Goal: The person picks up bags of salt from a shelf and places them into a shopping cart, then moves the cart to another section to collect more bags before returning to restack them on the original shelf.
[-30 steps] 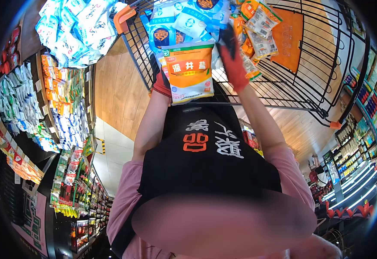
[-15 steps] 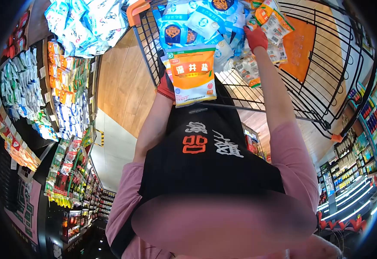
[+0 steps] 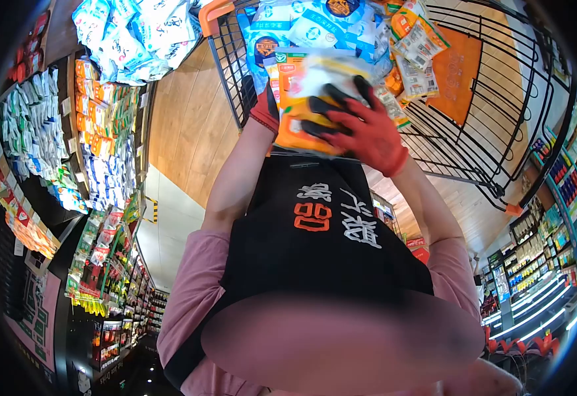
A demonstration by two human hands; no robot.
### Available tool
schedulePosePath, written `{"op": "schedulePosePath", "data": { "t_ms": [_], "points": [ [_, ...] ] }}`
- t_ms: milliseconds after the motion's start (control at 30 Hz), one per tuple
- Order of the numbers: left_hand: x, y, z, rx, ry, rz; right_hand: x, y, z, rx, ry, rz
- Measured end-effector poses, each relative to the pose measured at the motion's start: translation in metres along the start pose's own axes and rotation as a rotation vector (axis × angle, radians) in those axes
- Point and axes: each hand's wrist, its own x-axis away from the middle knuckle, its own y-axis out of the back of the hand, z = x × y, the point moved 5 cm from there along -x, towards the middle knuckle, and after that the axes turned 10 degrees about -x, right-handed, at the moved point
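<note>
Right hand [image 3: 371, 132] has come back from the loose packets at upper right of the frame, where it was half a second ago; it now lies across the front of the held stack, upper middle. Red glove, dark fingertips, fingers spread over the packets; whether they grip, cannot tell.

New at the front: a whitish-yellow packet [image 3: 331, 69], motion-blurred, under that hand. It covers much of the orange packet [image 3: 292, 135], whose printed face showed whole earlier.

Left hand [image 3: 266, 111] keeps its place at the stack's left edge. Fingers mostly hidden behind the packets; how far closed, cannot tell.

Blue packets [image 3: 315, 30] remain in the cart [image 3: 496, 188], top middle of frame, just beyond the stack. Orange-and-white packets [image 3: 417, 76] lie right of them, beside an orange panel [image 3: 459, 76].

Apron [image 3: 328, 264] lettering sits slightly further right than before.
</note>
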Motion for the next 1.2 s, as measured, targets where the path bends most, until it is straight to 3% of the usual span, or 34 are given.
{"op": "schedulePosePath", "data": {
  "t_ms": [67,167,233,300,333,367,400,433,500,633,700,733,767,867,900,967,1000,1067,1167,1200],
  "points": [
    [0.003,-0.013,-0.002,0.011,0.002,-0.005,0.002,-0.019,-0.002,-0.112,-0.051,0.137],
    [0.017,-0.034,-0.004,0.004,-0.032,-0.105,0.006,0.009,-0.007,-0.420,-0.234,0.080],
    [0.023,-0.046,-0.009,-0.005,0.007,-0.143,0.006,0.026,-0.015,-0.938,-0.591,-0.491],
    [0.026,-0.045,-0.005,0.013,0.003,-0.078,0.036,0.005,-0.038,-1.183,-0.760,-0.553],
    [0.029,-0.049,-0.003,-0.038,0.004,-0.047,0.059,-0.027,-0.043,-1.458,-1.002,-0.590],
    [0.031,-0.049,-0.003,-0.089,0.000,-0.017,0.056,-0.045,-0.042,-1.536,-1.065,-0.580],
    [0.028,-0.030,0.005,-0.162,-0.005,-0.034,0.066,-0.066,-0.044,-1.557,-1.026,-0.457],
    [0.028,-0.023,0.017,0.120,0.022,-0.003,0.068,-0.075,-0.042,-1.605,-0.995,-0.364],
    [0.046,-0.025,0.017,-0.114,-0.034,-0.021,0.074,-0.088,-0.038,-1.625,-0.954,-0.195],
    [0.100,-0.077,-0.022,-0.183,-0.234,0.059,0.066,-0.082,-0.014,-1.533,-0.941,-0.055],
    [0.122,-0.070,-0.023,0.244,-0.240,0.252,0.050,-0.080,0.002,-1.452,-0.897,-0.122],
    [0.141,-0.101,-0.041,0.357,-0.285,0.405,0.046,-0.086,0.006,-1.474,-0.940,-0.141],
    [0.155,-0.078,-0.038,0.127,-0.331,-0.009,0.041,-0.091,0.011,-1.495,-0.983,-0.162],
    [0.186,-0.017,-0.051,-0.943,-0.773,-0.555,-0.002,-0.118,0.034,-1.610,-1.087,-0.184],
    [0.206,-0.004,-0.055,-0.970,-0.833,-0.599,-0.025,-0.130,0.047,-1.719,-0.993,-0.173],
    [0.250,0.015,-0.069,-1.025,-0.950,-0.698,-0.060,-0.167,0.076,-1.897,-1.050,-0.142],
    [0.269,0.033,-0.074,-0.888,-0.923,-0.667,-0.065,-0.191,0.083,-1.966,-1.077,-0.093],
    [0.316,0.052,-0.089,-0.993,-0.969,-0.758,-0.093,-0.230,0.107,-2.041,-1.144,-0.140],
    [0.375,0.118,-0.106,-0.684,-0.863,-0.694,-0.157,-0.298,0.154,-1.933,-1.222,-0.078],
    [0.401,0.132,-0.115,-0.673,-0.876,-0.733,-0.173,-0.325,0.164,-2.125,-1.172,0.019]
  ]
}}
